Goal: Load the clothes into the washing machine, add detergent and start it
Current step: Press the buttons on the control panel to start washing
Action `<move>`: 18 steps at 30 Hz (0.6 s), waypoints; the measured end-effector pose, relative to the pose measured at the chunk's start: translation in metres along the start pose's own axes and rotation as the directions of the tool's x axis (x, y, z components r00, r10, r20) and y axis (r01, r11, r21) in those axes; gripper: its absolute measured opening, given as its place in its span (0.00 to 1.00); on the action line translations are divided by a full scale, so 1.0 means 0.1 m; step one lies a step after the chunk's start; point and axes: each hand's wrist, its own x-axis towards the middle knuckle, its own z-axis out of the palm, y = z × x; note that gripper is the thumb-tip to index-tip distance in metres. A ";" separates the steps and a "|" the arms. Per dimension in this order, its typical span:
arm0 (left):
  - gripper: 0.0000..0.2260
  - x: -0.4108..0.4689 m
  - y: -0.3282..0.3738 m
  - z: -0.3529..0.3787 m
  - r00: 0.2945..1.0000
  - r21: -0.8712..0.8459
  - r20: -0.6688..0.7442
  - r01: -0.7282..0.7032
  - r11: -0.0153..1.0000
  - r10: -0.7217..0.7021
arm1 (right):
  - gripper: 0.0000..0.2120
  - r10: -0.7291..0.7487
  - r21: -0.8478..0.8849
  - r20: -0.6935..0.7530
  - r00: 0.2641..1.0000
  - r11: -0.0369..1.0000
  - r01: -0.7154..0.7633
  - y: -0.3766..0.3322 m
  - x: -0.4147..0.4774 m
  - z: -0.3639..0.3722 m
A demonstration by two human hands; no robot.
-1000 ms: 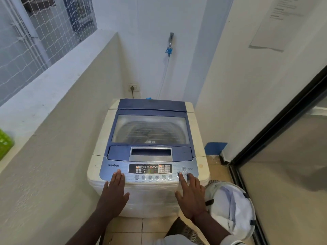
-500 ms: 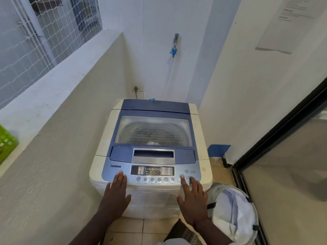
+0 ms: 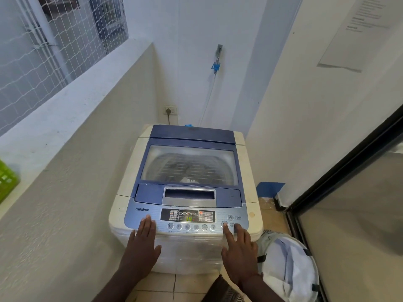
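White walls (image 3: 196,29) enclose a narrow tiled corner. A low wall with a broad ledge (image 3: 65,101) is set at the left, with netting (image 3: 32,51) fitted above it. A dark-framed glass door (image 3: 359,214) is placed at the right.

Washer (image 3: 246,171): cream top-loader, stood in the corner between low wall and right wall. Its blue lid (image 3: 189,164) is closed; dark shapes are seen dimly through the clear pane and cannot be identified.

Bag (image 3: 290,264): white, open-mouthed, set on the floor just beside the washer's right front corner.

Notice (image 3: 357,33): paper sheet, fixed high on the right wall; its text cannot be read.

Basket (image 3: 6,182): green, partly shown on the ledge at the left edge.

Left hand (image 3: 141,247): laid flat and released, fingertips rested on the left end of the panel (image 3: 157,214).

Right hand (image 3: 239,251): released, fingers spread, nothing grasped; the forefinger is extended onto the start button (image 3: 224,224).

Hose (image 3: 207,101): hung from a wall tap (image 3: 218,53) down behind the washer.

Socket (image 3: 170,110): mounted behind the washer, with a plug inserted.

Display (image 3: 188,216): lit, with green digits 14 shown.
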 end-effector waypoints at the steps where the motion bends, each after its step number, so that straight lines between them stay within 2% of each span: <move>1: 0.36 0.01 -0.01 0.02 1.000 0.012 -0.009 -0.001 1.000 0.002 | 0.39 0.016 -0.005 0.018 1.000 1.000 -0.016 0.00 0.02 -0.02; 6: 0.37 0.02 -0.04 0.09 1.000 0.056 -0.010 0.005 0.998 -0.005 | 0.32 0.033 -0.054 0.023 0.999 0.998 -0.031 -0.03 0.14 -0.07; 10: 0.37 0.03 -0.05 0.11 1.000 0.069 -0.026 0.004 0.998 -0.002 | 0.39 0.049 -0.042 0.090 0.995 0.998 -0.045 -0.01 0.10 -0.04; 12: 0.36 0.03 -0.06 0.13 0.999 0.072 -0.031 0.009 0.997 -0.007 | 0.39 -0.001 -0.056 0.068 0.998 0.998 0.005 0.02 0.10 -0.04; 14: 0.37 0.03 -0.06 0.14 0.999 0.088 -0.036 0.007 0.996 -0.004 | 0.42 -0.045 -0.011 0.107 0.993 0.999 0.046 0.08 0.06 -0.06; 18: 0.39 0.02 -0.05 0.15 1.000 0.104 -0.030 -0.004 0.995 0.007 | 0.51 -0.066 0.022 0.038 0.997 0.998 0.066 0.16 -0.12 0.02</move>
